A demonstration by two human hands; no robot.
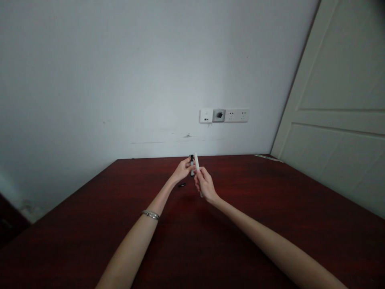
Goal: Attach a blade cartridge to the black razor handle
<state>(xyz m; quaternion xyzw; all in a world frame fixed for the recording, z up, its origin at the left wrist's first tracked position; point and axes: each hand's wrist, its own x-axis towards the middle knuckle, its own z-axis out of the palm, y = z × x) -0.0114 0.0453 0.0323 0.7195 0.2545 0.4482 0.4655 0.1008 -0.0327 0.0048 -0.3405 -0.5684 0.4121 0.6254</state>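
Observation:
My left hand (182, 170) pinches a marker pen (192, 168) with a pale barrel and black ends, held roughly upright. In my right hand (206, 185) is a long white stick (196, 161), closed in the fingers and tilted slightly left at the top; its lower end shows below the palm. Pen and stick are side by side, very close; whether they touch I cannot tell. A small black piece, perhaps the pen's cap (182, 185), lies on the table just below my left hand.
The dark red wooden table (144, 180) runs back to a pale wall (120, 80). Wall sockets (237, 115) sit above its far edge, right of centre. A white panelled door (337, 132) borders the right side. A thin pale strip (268, 157) lies at the far right corner.

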